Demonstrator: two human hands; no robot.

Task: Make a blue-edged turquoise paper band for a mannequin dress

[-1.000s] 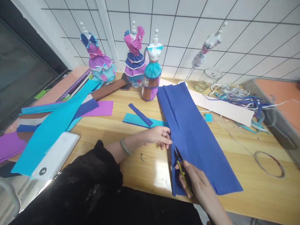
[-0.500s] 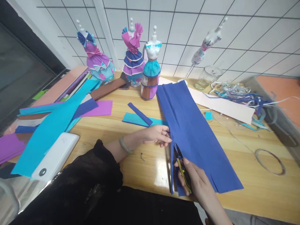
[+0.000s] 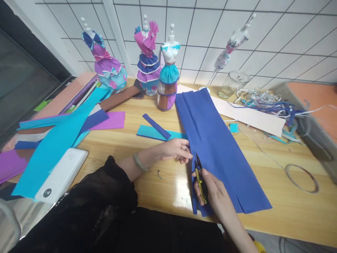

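Observation:
A long dark-blue sheet (image 3: pixel 218 140), which looks like crepe paper, lies slanted across the table with a narrow strip partly cut along its left edge. My left hand (image 3: pixel 178 151) pinches that left edge between thumb and fingers. In my right hand (image 3: pixel 214 191) is a pair of yellow-handled thread snips (image 3: pixel 200 184). Their dark blades point away from me at the cut, just below my left fingertips. Left of the sheet, a narrow blue strip (image 3: pixel 156 126) rests across a turquoise strip (image 3: pixel 147 131).
Dressed miniature mannequins (image 3: pixel 168 77) stand along the tiled wall, with a tilted bare one (image 3: pixel 229 51) and a glass jar (image 3: pixel 233 84). Coloured sheets (image 3: pixel 58 140) and a white power bank (image 3: pixel 61 175) lie left. Tangled ribbon scraps (image 3: pixel 268 102) and a wire ring (image 3: pixel 302 178) are right.
My right hand has moved the snips slightly forward and left along the strip, closer to my left fingertips. My left hand keeps its pinch. The whole view has shifted slightly.

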